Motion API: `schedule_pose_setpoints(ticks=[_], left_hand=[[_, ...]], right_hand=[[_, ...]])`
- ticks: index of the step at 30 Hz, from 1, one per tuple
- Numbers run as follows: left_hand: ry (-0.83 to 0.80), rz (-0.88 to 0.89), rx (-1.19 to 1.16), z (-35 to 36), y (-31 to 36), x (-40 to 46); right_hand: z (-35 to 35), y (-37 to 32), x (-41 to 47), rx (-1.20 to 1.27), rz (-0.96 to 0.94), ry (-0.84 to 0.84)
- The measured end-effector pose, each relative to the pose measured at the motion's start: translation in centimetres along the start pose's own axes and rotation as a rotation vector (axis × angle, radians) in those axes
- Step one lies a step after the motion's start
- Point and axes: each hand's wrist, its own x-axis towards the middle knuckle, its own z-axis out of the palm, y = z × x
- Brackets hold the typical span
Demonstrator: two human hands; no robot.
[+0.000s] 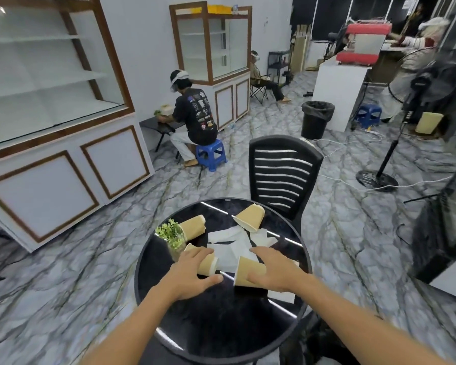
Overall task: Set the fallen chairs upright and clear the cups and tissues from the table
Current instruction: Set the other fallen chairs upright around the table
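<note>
Head view, desk: round black desk (216, 320), glossy, close in front.
Left hand: left hand (192, 275) spread, fingers laid over a near-left cup (207, 266) lying on its side, thumb down on the desk beside it.
Right hand: right hand (273, 272) spread, fingers straight, resting on a near-right cup (244, 272) that lay tipped, mouth toward the left.
Far cups: far-left cup (194, 225) and far-right cup (249, 217), both on their sides near the desk's far edge.
Tissues: white tissues (234, 243) scattered between the four cups, mid-desk.
Plant: small green plant (171, 234) in a glass, just left of the near-left cup.
Chair: black slatted chair (281, 177) upright beyond the desk.
Floor: black bin (316, 118) farther back on marbled floor.
</note>
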Motion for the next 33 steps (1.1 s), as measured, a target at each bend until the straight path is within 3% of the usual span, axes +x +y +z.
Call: schedule_pose_setpoints(ticks=[8, 19, 23, 28, 33], left_hand=[[-0.022, -0.006, 0.241, 3.3, -2.5, 4.5], [0.086, 0.047, 0.597, 7.3, -3.6, 6.7], [0.154, 0.087, 0.588, 7.2, -3.9, 7.7], [0.125, 0.158, 0.558, 7.0, -3.4, 7.8], [0.077, 0.134, 0.35, 6.9, -1.7, 7.2]], right_hand=[[3.2, 2.0, 3.4, -0.003, 0.031, -0.055], [6.3, 4.4, 5.4, -0.13, -0.067, -0.058], [7.4, 5.0, 5.5, -0.16, -0.108, -0.005], [7.4, 5.3, 5.3, -0.123, -0.108, 0.02], [5.3, 6.0, 3.9, -0.078, -0.104, 0.077]])
